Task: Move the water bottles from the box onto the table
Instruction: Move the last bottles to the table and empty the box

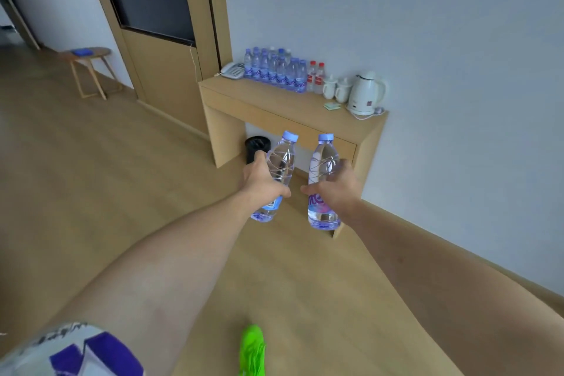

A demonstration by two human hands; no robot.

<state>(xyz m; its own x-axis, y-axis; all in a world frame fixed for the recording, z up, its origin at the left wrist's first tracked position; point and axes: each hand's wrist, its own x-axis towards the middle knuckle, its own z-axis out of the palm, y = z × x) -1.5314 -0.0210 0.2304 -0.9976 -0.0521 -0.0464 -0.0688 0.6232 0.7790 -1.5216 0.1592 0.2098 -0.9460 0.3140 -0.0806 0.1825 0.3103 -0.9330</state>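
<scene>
While our hands, left (pixel 265 181) and right (pixel 335 187), each grip a water bottle (pixel 282 162), crowding the row of bottles (pixel 276 72) on the worktop (pixel 274 107) could topple some.

Pale wall (pixel 427 24), light wooden floor (pixel 106 177), wood door (pixel 158 40), small round stool (pixel 87 70) far left.

Soft, even indoor light with faint shadows and no harsh glare; wide-angle distortion bends the edges, and the whole view is slightly blurred.
</scene>
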